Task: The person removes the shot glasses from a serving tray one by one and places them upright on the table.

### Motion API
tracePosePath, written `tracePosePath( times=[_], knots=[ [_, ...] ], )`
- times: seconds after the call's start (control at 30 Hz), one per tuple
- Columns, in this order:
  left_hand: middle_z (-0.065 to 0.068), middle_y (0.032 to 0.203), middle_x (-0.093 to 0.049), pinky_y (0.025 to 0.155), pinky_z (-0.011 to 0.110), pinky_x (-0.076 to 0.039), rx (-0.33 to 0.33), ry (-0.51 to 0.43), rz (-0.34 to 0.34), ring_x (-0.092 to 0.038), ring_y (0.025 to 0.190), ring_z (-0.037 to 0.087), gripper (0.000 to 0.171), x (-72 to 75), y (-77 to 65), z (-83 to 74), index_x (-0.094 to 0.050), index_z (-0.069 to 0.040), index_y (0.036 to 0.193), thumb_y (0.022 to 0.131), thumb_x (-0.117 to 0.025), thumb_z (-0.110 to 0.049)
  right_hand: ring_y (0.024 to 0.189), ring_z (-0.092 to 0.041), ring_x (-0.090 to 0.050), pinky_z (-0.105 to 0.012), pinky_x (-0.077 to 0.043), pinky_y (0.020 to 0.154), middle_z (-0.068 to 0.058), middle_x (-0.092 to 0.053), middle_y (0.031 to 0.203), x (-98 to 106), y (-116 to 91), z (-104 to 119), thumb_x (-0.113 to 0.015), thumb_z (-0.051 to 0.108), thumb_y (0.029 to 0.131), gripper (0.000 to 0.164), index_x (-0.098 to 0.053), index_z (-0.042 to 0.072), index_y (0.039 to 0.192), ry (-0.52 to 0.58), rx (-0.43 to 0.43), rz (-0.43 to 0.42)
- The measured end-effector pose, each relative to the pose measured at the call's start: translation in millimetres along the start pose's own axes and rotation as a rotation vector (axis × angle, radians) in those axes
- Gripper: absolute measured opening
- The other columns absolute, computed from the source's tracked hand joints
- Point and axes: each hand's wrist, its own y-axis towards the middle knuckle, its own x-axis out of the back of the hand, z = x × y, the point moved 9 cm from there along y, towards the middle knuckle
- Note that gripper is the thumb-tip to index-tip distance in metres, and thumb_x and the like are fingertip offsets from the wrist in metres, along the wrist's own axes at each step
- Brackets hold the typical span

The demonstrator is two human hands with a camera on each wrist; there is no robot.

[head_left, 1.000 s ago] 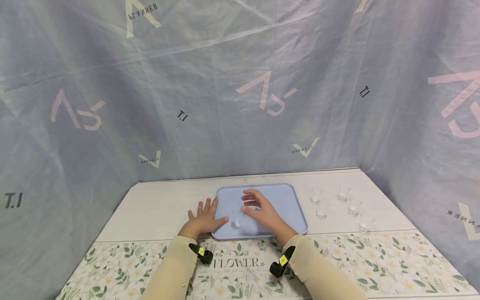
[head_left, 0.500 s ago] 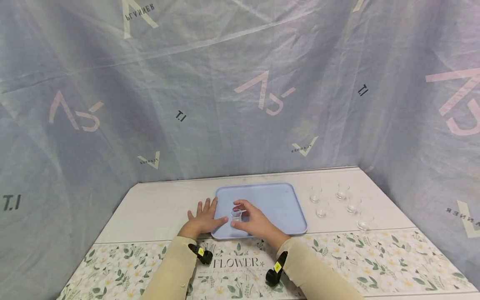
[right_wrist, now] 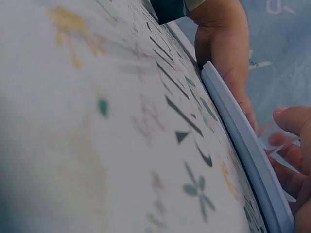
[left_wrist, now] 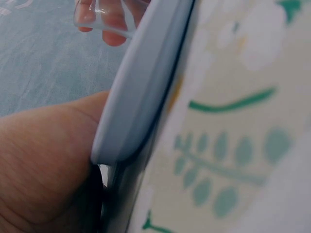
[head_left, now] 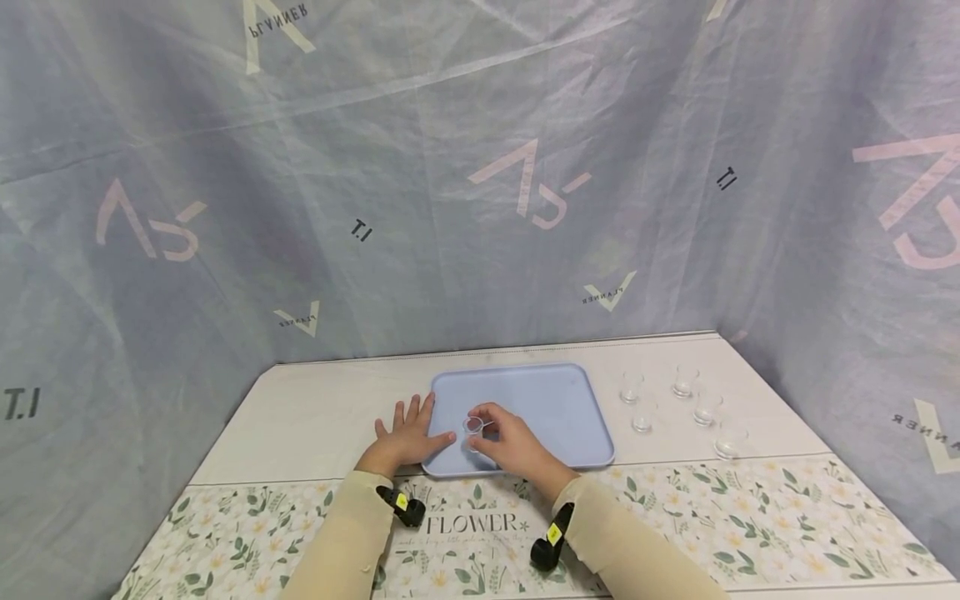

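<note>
A small clear glass cup [head_left: 472, 426] is over the left part of a light-blue tray [head_left: 547, 404]. My right hand [head_left: 513, 442] holds it, thumb on the near side and fingers curled round the far side. In the left wrist view, the cup [left_wrist: 104, 17] shows with fingertips behind its clear wall. A thin straight piece sticks out at its rim, toward the right hand. My left hand [head_left: 405, 439] lies with spread fingers across the tray's left edge, its thumb pointing toward the cup.
Several similar clear glass cups, including one at the back [head_left: 685, 383] and one nearest the front [head_left: 729, 442], stand right of the tray on the white tabletop [head_left: 322, 408]. A floral mat strip [head_left: 247, 533] runs along the front. Grey cloth [head_left: 420, 275] hangs behind.
My right hand has come down and left from above the tray and closed round the cup, which now appears slightly raised. The left hand has stayed in place.
</note>
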Motion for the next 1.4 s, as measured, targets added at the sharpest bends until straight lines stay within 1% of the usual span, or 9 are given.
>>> tracePosePath(
  times=[0.17, 0.27, 0.5, 0.77, 0.93, 1.0, 1.13, 1.27, 1.4],
  knots=[
    [0.018, 0.169, -0.001, 0.11, 0.074, 0.013, 0.0, -0.016, 0.013, 0.011, 0.153, 0.042, 0.098, 5.8, -9.9, -8.8, -0.007, -0.017, 0.165, 0.094, -0.053, -0.067, 0.106, -0.027, -0.066, -0.042, -0.054, 0.091, -0.009, -0.067, 0.12, 2.8, -3.2, -3.6, -0.068, 0.016, 0.099, 0.036, -0.057, 0.005, 0.132, -0.034, -0.021, 0.013],
    [0.019, 0.169, -0.001, 0.11, 0.074, 0.014, 0.0, -0.025, 0.015, 0.011, 0.153, 0.043, 0.099, 7.6, -12.0, -11.1, -0.008, -0.016, 0.165, 0.094, -0.053, -0.068, 0.108, -0.028, -0.065, -0.042, -0.055, 0.089, -0.007, -0.067, 0.121, 8.6, -7.5, -4.7, -0.067, 0.019, 0.099, 0.038, -0.057, 0.006, 0.133, -0.034, -0.039, 0.007],
    [0.016, 0.169, 0.003, 0.111, 0.072, 0.014, 0.008, -0.011, 0.018, 0.014, 0.153, 0.04, 0.1, -0.8, -1.4, -0.2, -0.002, -0.02, 0.165, 0.093, -0.051, -0.069, 0.106, -0.027, -0.066, -0.034, -0.057, 0.082, -0.006, -0.068, 0.118, 28.8, -20.5, -4.3, -0.07, 0.016, 0.097, 0.038, -0.059, 0.005, 0.132, -0.029, -0.025, -0.037],
    [0.015, 0.169, 0.003, 0.111, 0.072, 0.014, -0.015, -0.031, 0.008, 0.014, 0.153, 0.04, 0.098, -3.7, 5.1, 4.1, -0.003, -0.02, 0.165, 0.094, -0.052, -0.067, 0.101, -0.024, -0.066, -0.029, -0.056, 0.077, -0.005, -0.069, 0.114, 61.1, -41.6, -7.6, -0.072, 0.014, 0.095, 0.037, -0.061, 0.004, 0.129, -0.021, -0.026, -0.101],
    [0.016, 0.169, 0.002, 0.11, 0.073, 0.014, -0.02, -0.028, 0.005, 0.014, 0.153, 0.041, 0.099, -2.4, 2.7, 1.5, -0.004, -0.019, 0.165, 0.094, -0.053, -0.067, 0.1, -0.024, -0.066, -0.034, -0.056, 0.082, -0.006, -0.07, 0.113, 84.5, -58.0, -13.4, -0.073, 0.012, 0.094, 0.036, -0.062, 0.004, 0.127, -0.039, -0.03, -0.141],
    [0.016, 0.169, 0.002, 0.11, 0.073, 0.013, -0.018, -0.028, 0.005, 0.014, 0.153, 0.041, 0.099, -2.0, 2.1, 0.8, -0.004, -0.02, 0.165, 0.093, -0.053, -0.067, 0.101, -0.023, -0.067, -0.038, -0.055, 0.086, -0.005, -0.071, 0.113, 94.3, -65.7, -15.6, -0.074, 0.012, 0.094, 0.035, -0.062, 0.005, 0.126, -0.049, -0.048, -0.158],
    [0.016, 0.169, 0.002, 0.11, 0.073, 0.013, -0.017, -0.034, 0.006, 0.014, 0.153, 0.04, 0.099, -1.1, 1.7, 0.1, -0.004, -0.02, 0.165, 0.093, -0.053, -0.067, 0.103, -0.023, -0.067, -0.042, -0.054, 0.089, -0.002, -0.072, 0.112, 113.3, -82.0, -17.2, -0.074, 0.012, 0.093, 0.036, -0.063, 0.007, 0.126, -0.085, -0.075, -0.19],
    [0.016, 0.169, 0.002, 0.11, 0.073, 0.014, -0.012, -0.035, 0.01, 0.015, 0.153, 0.041, 0.099, -0.4, 1.5, 0.6, -0.004, -0.019, 0.165, 0.094, -0.053, -0.066, 0.104, -0.027, -0.067, -0.039, -0.056, 0.085, -0.005, -0.072, 0.113, 130.8, -96.2, -18.4, -0.075, 0.011, 0.092, 0.036, -0.063, 0.007, 0.126, -0.123, -0.043, -0.222],
    [0.017, 0.169, 0.002, 0.111, 0.073, 0.013, -0.008, -0.021, 0.011, 0.014, 0.153, 0.041, 0.098, 2.3, -2.3, -1.5, -0.003, -0.018, 0.165, 0.094, -0.053, -0.066, 0.104, -0.024, -0.067, -0.045, -0.054, 0.09, -0.001, -0.072, 0.112, 148.4, -108.8, -23.4, -0.074, 0.011, 0.093, 0.035, -0.064, 0.009, 0.126, -0.179, -0.031, -0.265]
  ],
)
